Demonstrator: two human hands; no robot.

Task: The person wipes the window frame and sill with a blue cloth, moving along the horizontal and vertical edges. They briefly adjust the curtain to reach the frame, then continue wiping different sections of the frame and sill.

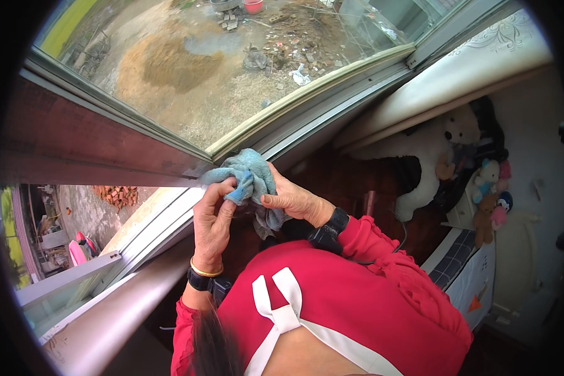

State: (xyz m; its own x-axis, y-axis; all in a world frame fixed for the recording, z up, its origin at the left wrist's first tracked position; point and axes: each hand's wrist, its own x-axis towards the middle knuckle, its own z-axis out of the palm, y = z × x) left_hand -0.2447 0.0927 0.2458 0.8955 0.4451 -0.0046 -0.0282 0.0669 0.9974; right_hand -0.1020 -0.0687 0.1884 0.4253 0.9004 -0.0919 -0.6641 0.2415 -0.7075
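A bunched blue-grey cloth [246, 176] is held between my two hands at the inner corner of a sliding window. My left hand [212, 214] pinches a fold of it between thumb and fingers. On the other side my right hand [293, 197] grips the cloth, its thumb lying along the near face. The top of the cloth lies close against the lower end of the window frame [169, 150]; whether it touches the metal is hard to tell. Its lower end hangs down over the dark floor. Below it runs the metal window track [305, 134].
Curtains hang at both sides, one at right [451, 84] and one at lower left [122, 310]. Several plush toys [486, 207] and a large white plush bear [432, 145] are at right. Outside lie a sand pile [178, 66] and bricks [117, 195].
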